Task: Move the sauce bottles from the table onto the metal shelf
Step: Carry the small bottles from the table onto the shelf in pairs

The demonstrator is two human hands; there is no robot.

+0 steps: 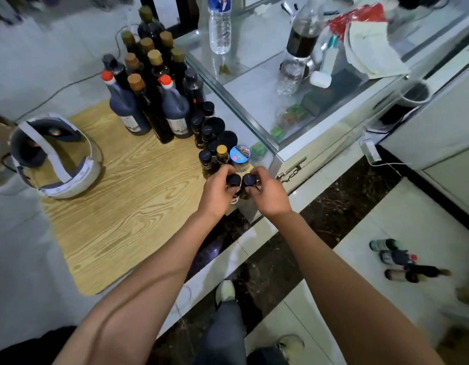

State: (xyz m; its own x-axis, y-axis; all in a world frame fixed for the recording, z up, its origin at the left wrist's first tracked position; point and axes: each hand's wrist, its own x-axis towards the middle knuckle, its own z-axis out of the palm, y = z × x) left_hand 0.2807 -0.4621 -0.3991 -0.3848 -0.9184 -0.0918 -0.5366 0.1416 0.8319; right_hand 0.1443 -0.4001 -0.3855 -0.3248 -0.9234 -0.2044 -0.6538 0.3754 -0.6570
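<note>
Held bottles: two small black-capped bottles (241,184), upright at the wooden table's (117,206) near right corner
Left hand (217,191): fingers curled round one
Right hand (267,193): pinching the other
Behind: small jars (215,133), tall sauce bottles (149,96)
Right: glass counter (294,106) beside them
Left: helmet (56,156)

Setting appeared to be a small shop. A glass display case (294,106) with a chained latch (290,171) stood at 1 o'clock; many dark sauce bottles (149,101) were massed at 11 o'clock on a wood-grain counter (117,206); tiled floor (386,246).
</note>
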